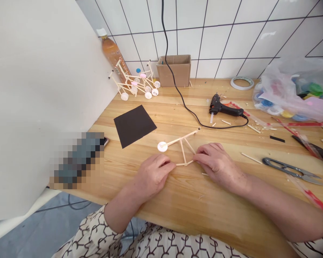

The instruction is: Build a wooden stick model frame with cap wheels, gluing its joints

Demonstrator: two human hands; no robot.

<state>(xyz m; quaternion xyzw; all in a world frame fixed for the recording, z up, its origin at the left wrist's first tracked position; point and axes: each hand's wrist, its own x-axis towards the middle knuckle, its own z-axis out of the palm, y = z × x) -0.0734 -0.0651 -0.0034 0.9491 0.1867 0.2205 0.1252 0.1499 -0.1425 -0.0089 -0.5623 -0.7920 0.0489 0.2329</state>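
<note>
A small bicycle model made of thin wooden sticks [183, 152] lies on the table in front of me. At its far left end is a white round disc [162, 146], and a dark tip shows at the end of its upper right stick. My left hand [154, 175] is closed, its fingertips pinching the left end of the model's near stick. The right-hand ends of the sticks are pinched by my right hand [220, 165], whose fingers hide them. Under the right fingers a loose stick [205, 174] pokes out.
Behind stand finished stick bicycles [134, 83], a drink bottle [111, 50] and a cardboard box [174, 71]. A black sheet [135, 126] and a blurred phone [80, 157] lie left. To the right are a glue gun [226, 108], tape roll [242, 83], thread snips [285, 168] and a plastic bag [298, 91].
</note>
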